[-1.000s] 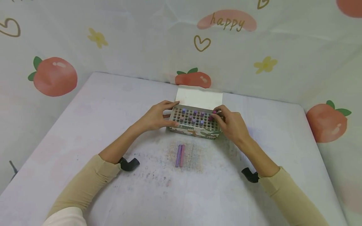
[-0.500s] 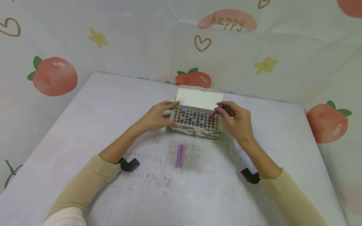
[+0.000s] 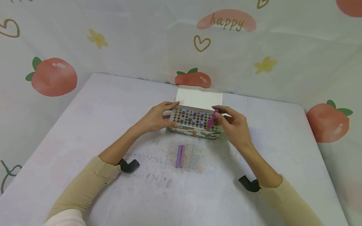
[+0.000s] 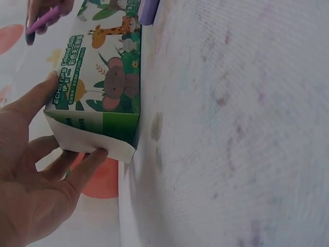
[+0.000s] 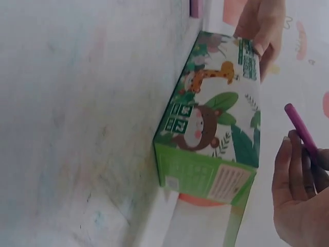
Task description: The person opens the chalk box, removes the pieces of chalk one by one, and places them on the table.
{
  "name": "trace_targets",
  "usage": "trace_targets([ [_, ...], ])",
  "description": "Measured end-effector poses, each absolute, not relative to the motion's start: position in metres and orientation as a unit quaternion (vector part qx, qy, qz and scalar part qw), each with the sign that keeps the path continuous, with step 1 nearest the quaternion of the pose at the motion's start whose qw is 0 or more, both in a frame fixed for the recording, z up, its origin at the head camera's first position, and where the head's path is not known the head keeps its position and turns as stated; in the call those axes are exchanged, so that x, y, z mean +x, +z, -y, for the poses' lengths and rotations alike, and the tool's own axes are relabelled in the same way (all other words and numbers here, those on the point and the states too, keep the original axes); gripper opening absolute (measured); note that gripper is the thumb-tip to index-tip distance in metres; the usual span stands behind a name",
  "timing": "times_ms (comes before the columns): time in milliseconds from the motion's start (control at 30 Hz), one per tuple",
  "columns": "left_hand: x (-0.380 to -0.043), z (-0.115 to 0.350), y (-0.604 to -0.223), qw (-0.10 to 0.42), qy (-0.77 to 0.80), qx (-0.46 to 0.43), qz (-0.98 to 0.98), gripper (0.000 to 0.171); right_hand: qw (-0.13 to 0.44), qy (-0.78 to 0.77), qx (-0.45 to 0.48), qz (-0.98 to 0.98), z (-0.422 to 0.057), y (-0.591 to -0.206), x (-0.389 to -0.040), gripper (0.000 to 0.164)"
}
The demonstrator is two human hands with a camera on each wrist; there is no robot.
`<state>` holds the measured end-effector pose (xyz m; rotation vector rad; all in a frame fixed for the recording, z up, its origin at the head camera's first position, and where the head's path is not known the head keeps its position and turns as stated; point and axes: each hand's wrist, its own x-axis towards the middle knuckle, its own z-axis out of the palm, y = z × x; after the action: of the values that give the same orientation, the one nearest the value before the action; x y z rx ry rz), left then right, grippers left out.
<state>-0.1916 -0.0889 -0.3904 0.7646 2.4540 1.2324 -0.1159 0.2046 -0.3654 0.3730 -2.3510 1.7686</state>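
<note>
Right grip (image 3: 234, 125) is pinching the magenta stick (image 3: 212, 119) near its upper end, thumb against fingers, while the left grip (image 3: 154, 117) is holding the left end of the box (image 3: 195, 131), its thumb lying along the near edge and its fingers reaching round behind. Handling the stick well is probably calling for light, even pressure, since something this slim and chalk-like could be snapping if levered sideways. Its lower end should ideally be clearing the box's front edge without scraping, with the left side steadying rather than tipping.

Relative to the right grip, the stick is slanting down and forward from the fingertips, its free end hanging over the right part of the box and, in the right wrist view, apart from it. Other sticks (image 3: 193, 121) are standing in the holes between both grips; a purple stick (image 3: 178, 156) and a pink stick (image 3: 182, 156) are lying side by side on the worktop (image 3: 141, 201) in front.
</note>
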Motion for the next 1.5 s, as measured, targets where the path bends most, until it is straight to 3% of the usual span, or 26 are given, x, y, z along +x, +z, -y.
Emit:
trace_targets([
  [1500,-0.194,0.089,-0.387,0.154,0.439,0.261,-0.846,0.088,-0.128,0.642,0.099,0.750,-0.166,-0.398,-0.087,0.027],
])
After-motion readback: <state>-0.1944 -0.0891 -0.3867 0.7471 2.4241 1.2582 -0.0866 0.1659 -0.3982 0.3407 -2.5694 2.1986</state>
